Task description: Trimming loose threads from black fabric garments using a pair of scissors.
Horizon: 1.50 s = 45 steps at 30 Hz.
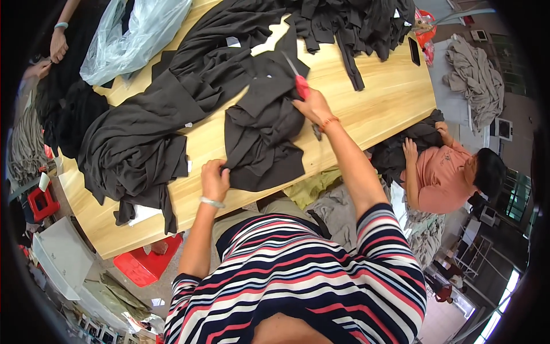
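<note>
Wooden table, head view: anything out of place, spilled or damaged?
No visible spill or damage. Mildly odd: a black, phone-like slab lies near the right edge of the wooden table, beside the heaped dark garments; it looks like a stray item amid the cloth.

Translucent plastic bag [134, 43], black phone [414, 51], red stool [137, 267], greyish fabric heap [475, 77] at right

Left hand [215, 182] is pinching the edge of a black garment [264, 140] on a pale wooden table [389, 86], right hand [313, 106] is gripping red-handled scissors [301, 86] near its far side. Clear plastic bag [134, 43] is lying up left, coworker [441, 180] is handling dark cloth [421, 135] off right.
</note>
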Each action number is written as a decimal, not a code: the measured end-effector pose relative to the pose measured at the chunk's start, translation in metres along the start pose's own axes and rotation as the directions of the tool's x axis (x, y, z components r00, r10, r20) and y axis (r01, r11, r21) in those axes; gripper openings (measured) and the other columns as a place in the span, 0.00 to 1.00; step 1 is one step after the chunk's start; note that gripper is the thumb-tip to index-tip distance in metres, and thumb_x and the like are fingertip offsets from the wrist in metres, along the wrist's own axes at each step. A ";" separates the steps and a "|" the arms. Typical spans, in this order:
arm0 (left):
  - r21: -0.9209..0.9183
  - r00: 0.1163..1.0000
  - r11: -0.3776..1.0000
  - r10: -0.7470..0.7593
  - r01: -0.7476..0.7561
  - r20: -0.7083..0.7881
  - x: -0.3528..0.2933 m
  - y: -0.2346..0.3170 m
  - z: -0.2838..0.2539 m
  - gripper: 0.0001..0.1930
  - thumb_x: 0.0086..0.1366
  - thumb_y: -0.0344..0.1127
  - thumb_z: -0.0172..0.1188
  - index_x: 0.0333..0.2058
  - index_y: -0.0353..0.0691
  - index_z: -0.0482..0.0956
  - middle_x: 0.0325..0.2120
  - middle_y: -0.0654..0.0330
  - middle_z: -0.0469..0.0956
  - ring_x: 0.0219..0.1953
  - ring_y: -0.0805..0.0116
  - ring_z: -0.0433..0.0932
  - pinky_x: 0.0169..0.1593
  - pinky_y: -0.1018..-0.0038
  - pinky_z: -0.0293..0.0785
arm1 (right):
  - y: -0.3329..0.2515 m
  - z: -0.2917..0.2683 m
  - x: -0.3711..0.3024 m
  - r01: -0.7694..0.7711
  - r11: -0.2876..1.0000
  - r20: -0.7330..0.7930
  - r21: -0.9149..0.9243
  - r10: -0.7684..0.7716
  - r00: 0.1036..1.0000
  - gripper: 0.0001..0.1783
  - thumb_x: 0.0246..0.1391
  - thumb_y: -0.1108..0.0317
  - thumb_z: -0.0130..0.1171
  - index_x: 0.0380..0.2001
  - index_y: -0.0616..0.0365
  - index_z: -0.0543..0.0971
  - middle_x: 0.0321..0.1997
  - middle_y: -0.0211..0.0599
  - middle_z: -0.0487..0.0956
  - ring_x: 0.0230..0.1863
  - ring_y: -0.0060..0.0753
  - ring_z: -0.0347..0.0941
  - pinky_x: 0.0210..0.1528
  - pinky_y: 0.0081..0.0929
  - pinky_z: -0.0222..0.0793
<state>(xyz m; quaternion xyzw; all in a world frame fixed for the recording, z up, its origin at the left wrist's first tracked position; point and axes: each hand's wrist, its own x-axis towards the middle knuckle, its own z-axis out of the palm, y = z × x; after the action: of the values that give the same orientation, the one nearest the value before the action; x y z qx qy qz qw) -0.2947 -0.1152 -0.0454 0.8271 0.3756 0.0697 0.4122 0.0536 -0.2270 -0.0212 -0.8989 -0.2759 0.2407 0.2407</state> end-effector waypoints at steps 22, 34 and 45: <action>0.374 0.915 0.898 0.333 -0.233 -0.227 0.079 0.008 -0.018 0.30 0.55 0.34 0.65 0.57 0.44 0.69 0.57 0.52 0.67 0.58 0.51 0.65 0.58 0.58 0.61 | -0.056 -0.066 -0.081 0.256 0.957 0.077 -0.140 -0.247 0.966 0.17 0.56 0.59 0.59 0.47 0.54 0.76 0.30 0.47 0.80 0.31 0.45 0.79 0.36 0.36 0.72; 0.460 0.879 0.759 0.463 -0.460 0.115 0.104 -0.017 0.005 0.26 0.58 0.40 0.61 0.54 0.38 0.70 0.67 0.52 0.53 0.69 0.50 0.49 0.68 0.49 0.45 | -0.108 -0.036 -0.130 0.467 0.839 0.582 -0.278 -0.239 0.777 0.16 0.53 0.58 0.56 0.37 0.61 0.75 0.24 0.49 0.80 0.31 0.53 0.78 0.34 0.46 0.73; 0.239 0.861 0.827 0.485 -0.508 0.152 0.047 -0.007 -0.006 0.27 0.60 0.41 0.60 0.56 0.37 0.70 0.63 0.47 0.61 0.66 0.50 0.58 0.67 0.56 0.53 | -0.112 -0.030 -0.130 0.423 0.882 0.508 -0.208 -0.273 0.817 0.16 0.55 0.59 0.56 0.42 0.57 0.73 0.27 0.50 0.79 0.34 0.53 0.78 0.37 0.44 0.72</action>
<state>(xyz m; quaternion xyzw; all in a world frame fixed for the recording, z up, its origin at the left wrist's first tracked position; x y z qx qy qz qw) -0.2678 -0.0768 -0.0556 0.9468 0.1357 0.0876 0.2784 -0.0675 -0.2331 0.1040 -0.7744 -0.5213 0.3531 0.0633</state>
